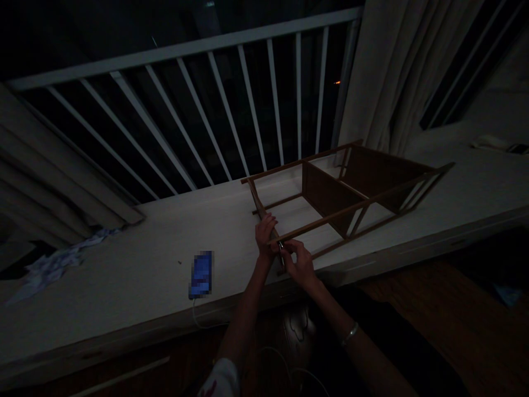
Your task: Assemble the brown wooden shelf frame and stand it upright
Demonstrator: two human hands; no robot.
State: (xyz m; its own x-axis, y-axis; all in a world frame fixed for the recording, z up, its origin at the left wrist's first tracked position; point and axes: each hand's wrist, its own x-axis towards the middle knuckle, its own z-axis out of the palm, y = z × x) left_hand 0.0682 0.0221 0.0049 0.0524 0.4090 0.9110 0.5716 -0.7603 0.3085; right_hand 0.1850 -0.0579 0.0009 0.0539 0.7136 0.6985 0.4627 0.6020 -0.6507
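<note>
Phone [202, 274] w/ lit screen near ledge [124, 259] front edge, cable off the edge. Crumpled paper [61, 262] at left end, by curtain [49, 182]. Railing [198, 110] behind.

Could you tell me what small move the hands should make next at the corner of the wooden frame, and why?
Probably keep turning the small tool: the right hand pinches it at the wooden frame corner while the left hand steadies the leg.

Dim room; white railing [231, 99], pale curtains [392, 71], wooden floor [433, 309]
</note>
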